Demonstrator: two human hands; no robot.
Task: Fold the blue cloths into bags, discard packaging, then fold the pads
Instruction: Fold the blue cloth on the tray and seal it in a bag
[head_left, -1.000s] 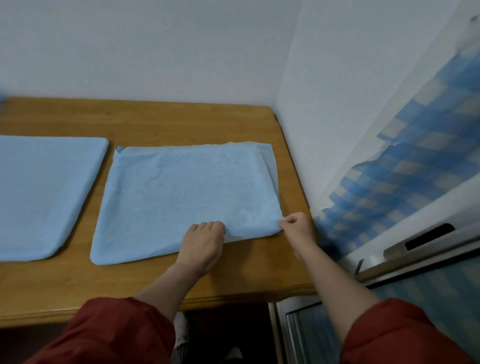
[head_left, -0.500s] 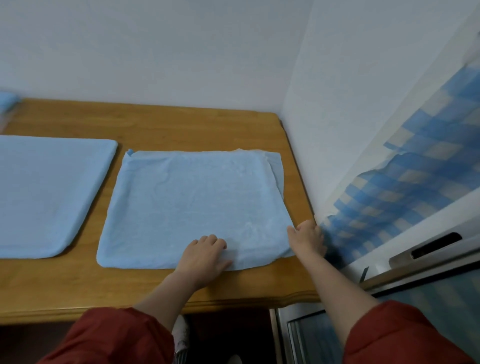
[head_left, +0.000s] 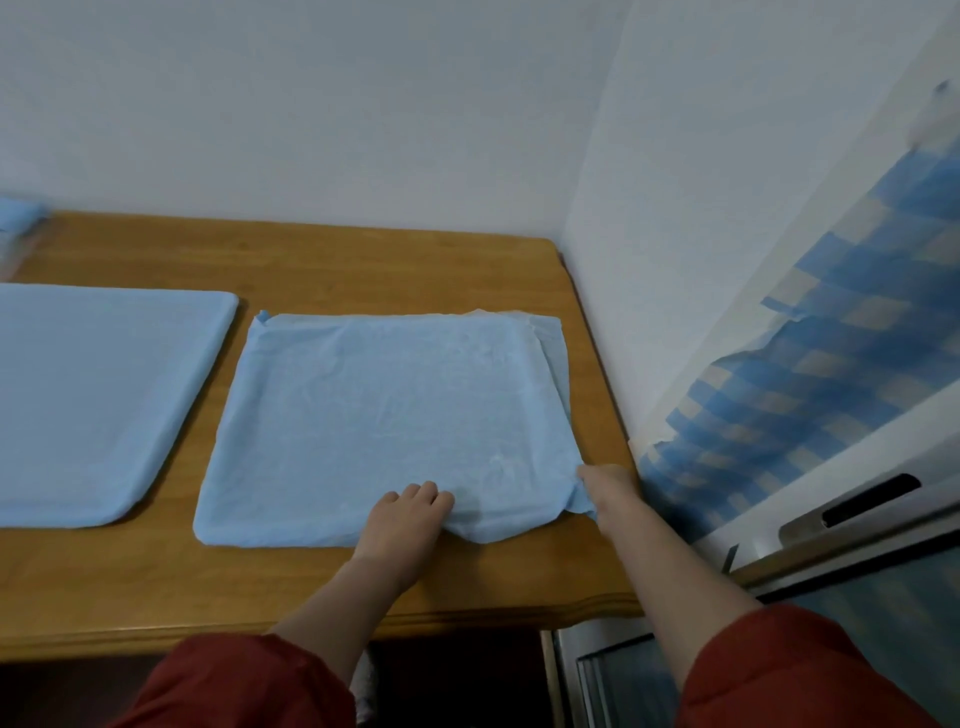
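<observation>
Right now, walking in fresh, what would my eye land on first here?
The wrinkled blue cloth spread over the right half of the wooden table, with the left hand gripping its near edge and the right hand pinching its near right corner. Next, a smoother blue pad lying flat to its left, and the blue checked covering along the far right.

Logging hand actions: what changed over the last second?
The right hand, flat at the near right corner of the blue cloth half a second ago, now pinches that corner, bunching it. The left hand stayed on the near edge. The blue pad at left did not move.
</observation>
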